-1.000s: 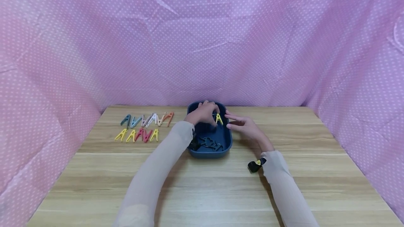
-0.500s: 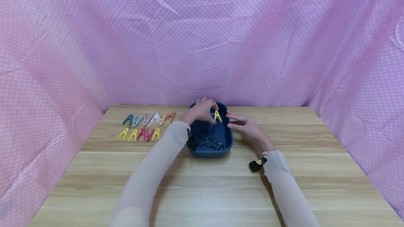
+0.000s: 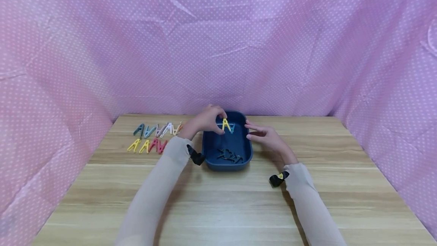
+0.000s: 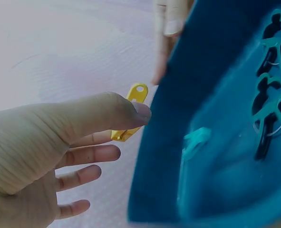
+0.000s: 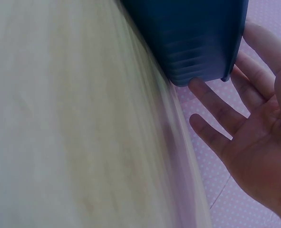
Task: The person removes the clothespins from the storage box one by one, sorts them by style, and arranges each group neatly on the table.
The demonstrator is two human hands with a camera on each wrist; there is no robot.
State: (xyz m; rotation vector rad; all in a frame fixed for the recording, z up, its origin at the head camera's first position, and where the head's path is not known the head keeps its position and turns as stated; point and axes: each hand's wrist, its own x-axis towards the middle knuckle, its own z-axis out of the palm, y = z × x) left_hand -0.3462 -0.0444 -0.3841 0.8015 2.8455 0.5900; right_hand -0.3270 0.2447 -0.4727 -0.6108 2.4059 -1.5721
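Note:
My left hand (image 3: 207, 120) pinches a yellow clothespin (image 3: 226, 125) between thumb and forefinger, above the left side of a dark blue plastic box (image 3: 227, 168). In the left wrist view the yellow clothespin (image 4: 137, 93) shows past the thumb, with the other fingers spread. A teal clothespin (image 3: 232, 128) lies inside the box towards the back. Several dark clothespins (image 3: 229, 155) lie at its front end, some with wire rings visible in the left wrist view. My right hand (image 3: 268, 139) rests its fingertips against the box's right side, fingers extended.
Two rows of clothespins lie on the wooden table (image 3: 225, 204) left of the box. Dark teal (image 3: 139, 129), white (image 3: 167, 129), yellow (image 3: 134, 145) and red (image 3: 153, 144) ones show; the left forearm covers some. A pink dotted cloth (image 3: 218, 48) hangs behind.
My left hand has moved left with the yellow clothespin, from over the middle of the box to its left side. The teal clothespin has come into sight. My right hand stays on the box.

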